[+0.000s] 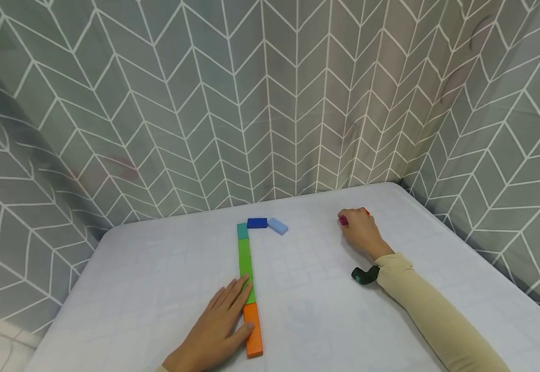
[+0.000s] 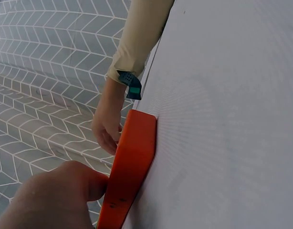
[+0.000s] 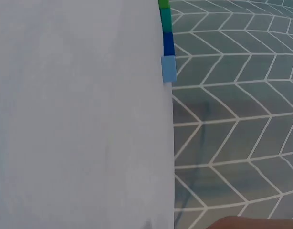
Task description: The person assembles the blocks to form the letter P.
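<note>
A row of flat blocks lies on the white table: orange nearest me, then green and teal. From there a dark blue block and a light blue one turn off to the right. My left hand lies flat, its fingers resting on the green and orange blocks and the thumb against the orange block. My right hand is curled over a magenta block at the far right, with a bit of red behind it. The right wrist view shows the light blue block and the dark blue block.
Grey chevron-patterned curtains close in the table on the back and both sides. A dark wrist strap sits at the cuff of my beige right sleeve. The table's right edge runs near the curtain.
</note>
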A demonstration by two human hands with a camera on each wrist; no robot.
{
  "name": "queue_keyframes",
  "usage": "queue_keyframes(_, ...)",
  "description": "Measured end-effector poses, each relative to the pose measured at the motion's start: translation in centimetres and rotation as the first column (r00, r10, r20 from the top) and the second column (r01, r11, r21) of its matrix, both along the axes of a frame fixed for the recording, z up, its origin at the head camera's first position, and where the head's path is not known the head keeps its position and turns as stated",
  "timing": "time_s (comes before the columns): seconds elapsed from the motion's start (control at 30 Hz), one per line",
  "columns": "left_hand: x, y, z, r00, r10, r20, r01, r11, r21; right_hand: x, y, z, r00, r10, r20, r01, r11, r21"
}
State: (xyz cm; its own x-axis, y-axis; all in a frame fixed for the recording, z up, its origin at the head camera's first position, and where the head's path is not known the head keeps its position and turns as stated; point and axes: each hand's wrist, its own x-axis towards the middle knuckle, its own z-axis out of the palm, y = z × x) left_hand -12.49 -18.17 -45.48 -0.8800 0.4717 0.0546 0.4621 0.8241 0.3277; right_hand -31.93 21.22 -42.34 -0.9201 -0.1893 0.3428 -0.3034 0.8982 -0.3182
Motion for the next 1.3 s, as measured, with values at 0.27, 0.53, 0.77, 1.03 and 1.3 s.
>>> queue_keyframes(0.27,0.2,0.0,0.0,1.000,0.001,-0.012,-0.001,1.000,-0.010,-0.5,1.5,0.0,0.994,-0.086,0.066,0.081,0.994,0.073)
queue_keyframes(0.53,0.2,0.1,0.0,1.000,-0.001,0.011,0.001,1.000,0.003,-0.5,2.5,-0.2,0.995,-0.090,0.043,0.092,0.995,-0.041)
queue_keyframes(0.77,0.2,0.1,0.1,1.000,0.003,0.014,-0.003,1.000,0.001,0.2,0.7,1.5,0.995,-0.039,0.088,0.054,0.983,-0.178)
queue_keyframes(1.03,0.1,0.1,0.1,1.000,0.005,0.012,-0.005,1.000,-0.008,0.6,-1.1,1.1,0.997,0.027,0.078,-0.007,0.971,-0.238)
queue_keyframes(1.3,0.1,0.1,0.2,1.000,0.004,0.011,-0.004,1.000,-0.009,0.7,-4.4,1.2,0.985,0.074,0.157,-0.033,0.968,-0.249)
